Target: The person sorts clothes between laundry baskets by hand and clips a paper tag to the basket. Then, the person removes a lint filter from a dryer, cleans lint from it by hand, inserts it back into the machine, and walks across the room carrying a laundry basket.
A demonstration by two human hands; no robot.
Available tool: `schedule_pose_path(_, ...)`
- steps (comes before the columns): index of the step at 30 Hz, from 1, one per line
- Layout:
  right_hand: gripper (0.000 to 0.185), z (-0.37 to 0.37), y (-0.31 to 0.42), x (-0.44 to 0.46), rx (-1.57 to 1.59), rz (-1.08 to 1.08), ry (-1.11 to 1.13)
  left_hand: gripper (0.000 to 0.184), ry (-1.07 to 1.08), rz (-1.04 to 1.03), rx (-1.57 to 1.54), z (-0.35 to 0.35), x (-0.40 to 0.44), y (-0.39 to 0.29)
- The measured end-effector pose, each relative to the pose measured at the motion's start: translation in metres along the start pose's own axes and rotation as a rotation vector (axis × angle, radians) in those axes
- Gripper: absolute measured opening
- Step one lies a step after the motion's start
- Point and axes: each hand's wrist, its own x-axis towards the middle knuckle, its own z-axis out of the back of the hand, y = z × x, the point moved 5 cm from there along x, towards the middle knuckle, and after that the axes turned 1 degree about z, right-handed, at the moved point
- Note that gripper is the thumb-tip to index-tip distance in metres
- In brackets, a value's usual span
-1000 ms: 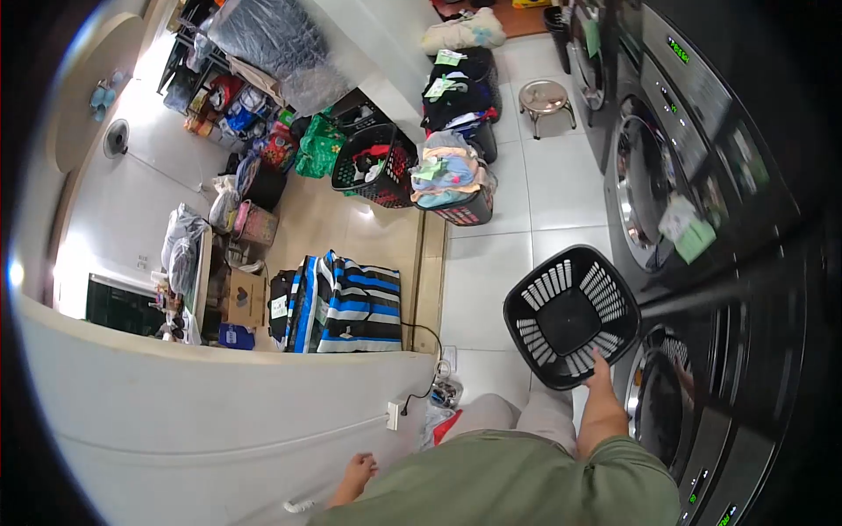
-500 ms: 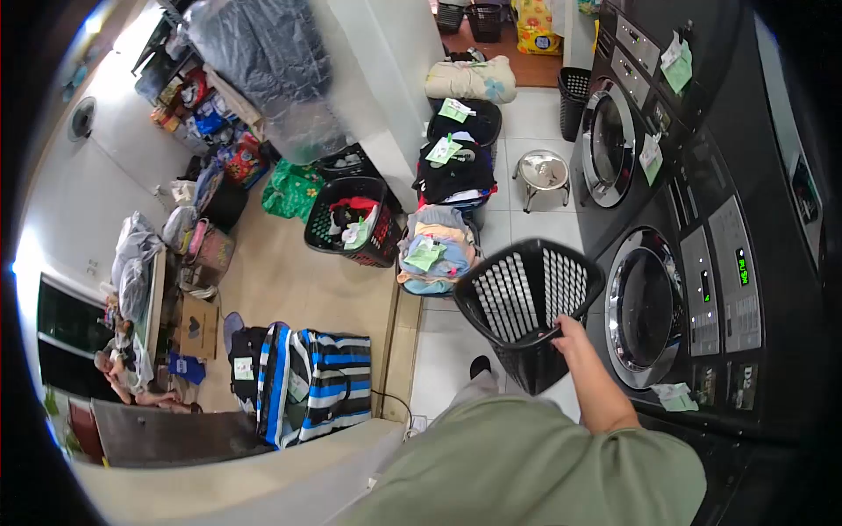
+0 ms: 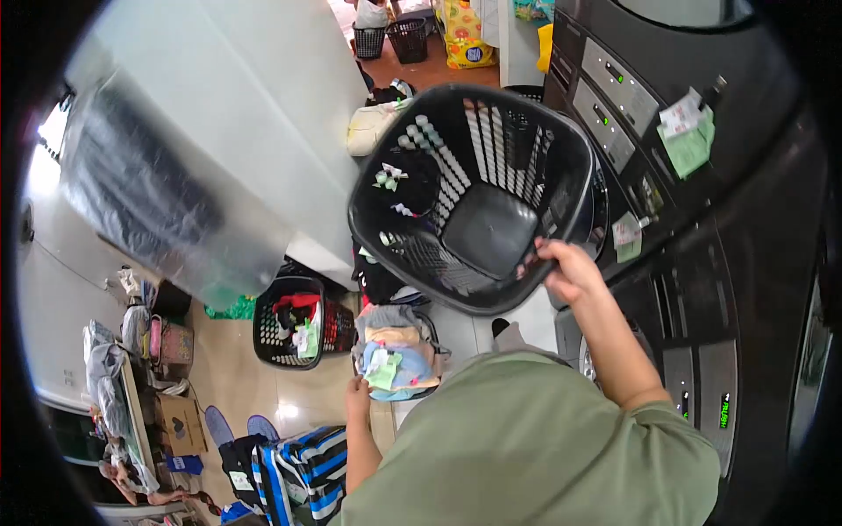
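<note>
A black plastic laundry basket [image 3: 491, 230] is raised in front of me, tilted so that its bare bottom and slotted walls show. My right hand [image 3: 566, 270] grips its near right rim, fingers curled over the edge. Down on the left, my left hand [image 3: 358, 396] hangs beside a basket of folded laundry [image 3: 402, 346] with a green and white tag on top. Its fingers look loosely extended and hold nothing I can see. Whether that hand touches the basket, I cannot tell. The raised basket partly covers the black clothes [image 3: 377, 279] behind the folded pile.
Stacked dark washing machines [image 3: 745, 263] line the right, with tags [image 3: 688, 136] clipped on. A basket with red and black clothes [image 3: 289, 323] stands left, near a striped bag [image 3: 307, 473]. A plastic-covered bundle [image 3: 167, 184] hangs by the white pillar [image 3: 263, 105]. Another person [image 3: 132, 478] is at far left.
My right hand has lifted the black laundry basket upward and tipped its opening towards me. My left hand has come into view at the lower middle. The view has shifted.
</note>
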Motion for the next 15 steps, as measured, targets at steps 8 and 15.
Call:
schedule_pose_path(8,0.020,-0.142,0.182,0.217,-0.003,0.128,0.091,0.038,0.682,-0.231,0.488,-0.164,0.010,-0.129)
schedule_pose_path(15,0.008,-0.203,0.276,0.392,0.170,0.207,0.072,0.035,0.565,-0.124,0.585,-0.196,0.156,-0.116)
